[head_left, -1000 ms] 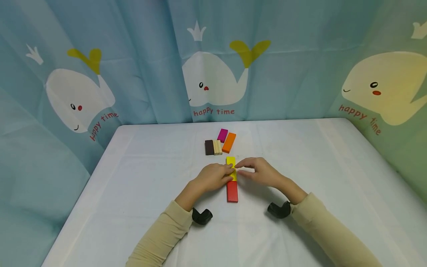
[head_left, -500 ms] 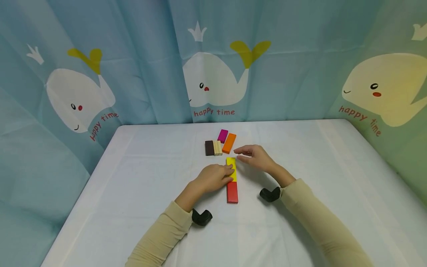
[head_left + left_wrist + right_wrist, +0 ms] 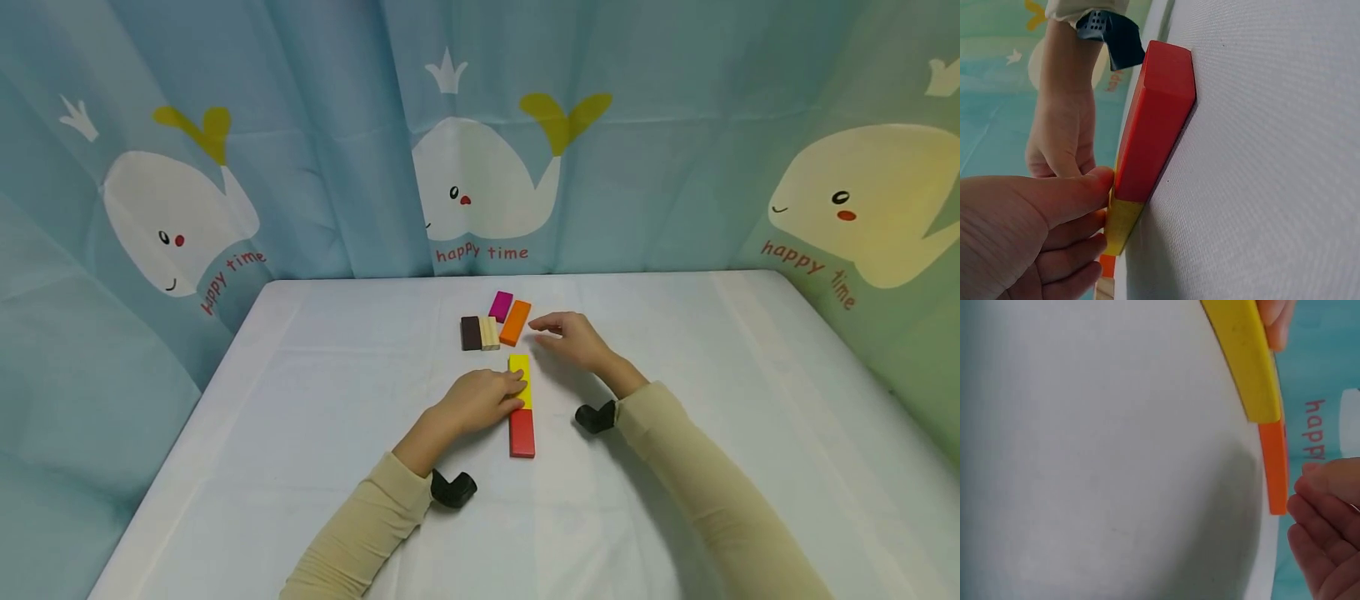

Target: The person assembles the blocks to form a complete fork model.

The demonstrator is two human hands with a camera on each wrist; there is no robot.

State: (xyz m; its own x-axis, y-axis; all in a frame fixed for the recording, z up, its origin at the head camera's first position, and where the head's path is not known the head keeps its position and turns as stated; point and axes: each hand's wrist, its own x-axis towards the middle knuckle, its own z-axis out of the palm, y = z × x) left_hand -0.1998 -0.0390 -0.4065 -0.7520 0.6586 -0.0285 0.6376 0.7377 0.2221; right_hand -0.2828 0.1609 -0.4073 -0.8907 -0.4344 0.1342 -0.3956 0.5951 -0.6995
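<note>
In the head view a yellow block [image 3: 520, 363] and a red block [image 3: 522, 433] lie end to end on the white table. My left hand [image 3: 477, 401] rests its fingertips on the yellow block's left side and top; the left wrist view shows its thumb by the joint with the red block [image 3: 1159, 119]. My right hand [image 3: 576, 339] holds nothing; its bent fingers hover just right of the orange block [image 3: 515, 323], apart from it. The right wrist view shows the right hand [image 3: 1329, 519] beside the orange block [image 3: 1274, 469], with the yellow block [image 3: 1244, 359] above.
Left of the orange block lie a dark brown block [image 3: 470, 333] and pale wooden pieces [image 3: 489, 332], side by side. A magenta block [image 3: 501, 306] sits behind them. A blue curtain [image 3: 315, 208] with whale prints hangs behind the white table [image 3: 337, 333].
My right hand has left the yellow block's side and moved away from me, to beside the orange block. The left hand stays on the yellow block.
</note>
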